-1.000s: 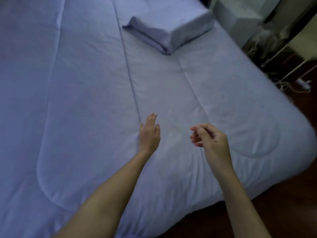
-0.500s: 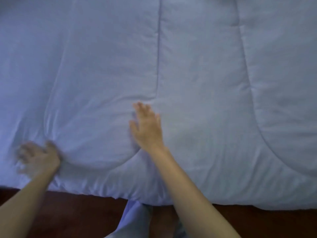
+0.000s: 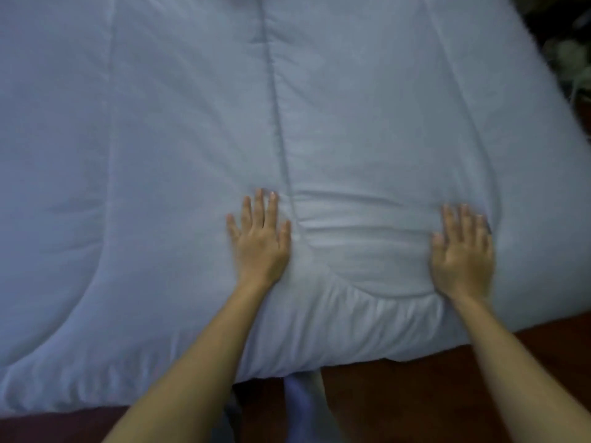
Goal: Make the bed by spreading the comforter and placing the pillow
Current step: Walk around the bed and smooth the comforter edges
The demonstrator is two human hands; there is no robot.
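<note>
The person is pressing the left hand (image 3: 260, 243) and right hand (image 3: 462, 254) flat, fingers straight and holding nothing, on the comforter (image 3: 192, 155) lying spread over the bed near its foot edge. Creases are bunching between the palms, so sweeping outward with even pressure would probably flatten them best. No pillow is showing.

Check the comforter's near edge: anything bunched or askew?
Minor only: horizontal wrinkles bunch in the comforter between the left hand and the right hand, both pressed flat on it near the edge. The rest in view lies smooth.
</note>
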